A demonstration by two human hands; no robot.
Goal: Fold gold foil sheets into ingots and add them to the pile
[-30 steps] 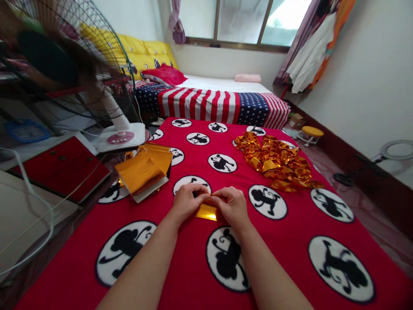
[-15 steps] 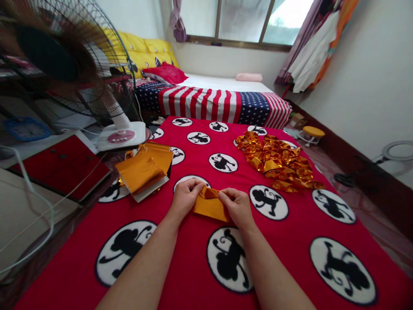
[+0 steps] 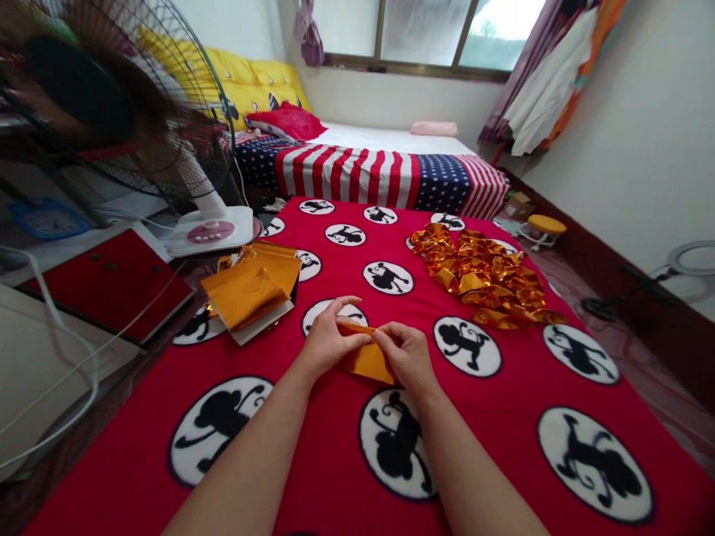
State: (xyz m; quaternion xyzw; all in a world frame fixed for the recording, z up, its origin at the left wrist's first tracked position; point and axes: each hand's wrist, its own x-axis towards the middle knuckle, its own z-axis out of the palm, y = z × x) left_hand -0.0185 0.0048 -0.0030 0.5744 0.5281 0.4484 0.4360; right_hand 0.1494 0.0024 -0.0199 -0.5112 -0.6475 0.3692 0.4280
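A small sheet of gold foil paper (image 3: 367, 360) is pinched between both my hands just above a red blanket (image 3: 335, 439) printed with black monkeys in white circles. My left hand (image 3: 329, 344) grips its upper left edge with thumb and fingers closed. My right hand (image 3: 409, 356) is closed on its upper right edge, fingertips meeting those of the left. A stack of flat gold foil sheets (image 3: 251, 289) lies to the left. A heap of folded gold foil pieces (image 3: 483, 275) lies at the far right.
A running pedestal fan (image 3: 106, 112) with a white base (image 3: 209, 232) stands at the left, beside a red board (image 3: 106, 281) and a white cable (image 3: 50, 357). Beyond the blanket is a bed with a stars-and-stripes cover (image 3: 380, 175). A small yellow stool (image 3: 544, 225) stands by the right wall.
The foil sheet went from a narrow flat strip under my fingers to a larger tilted sheet lifted off the blanket. My fingertips have come together at its top edge.
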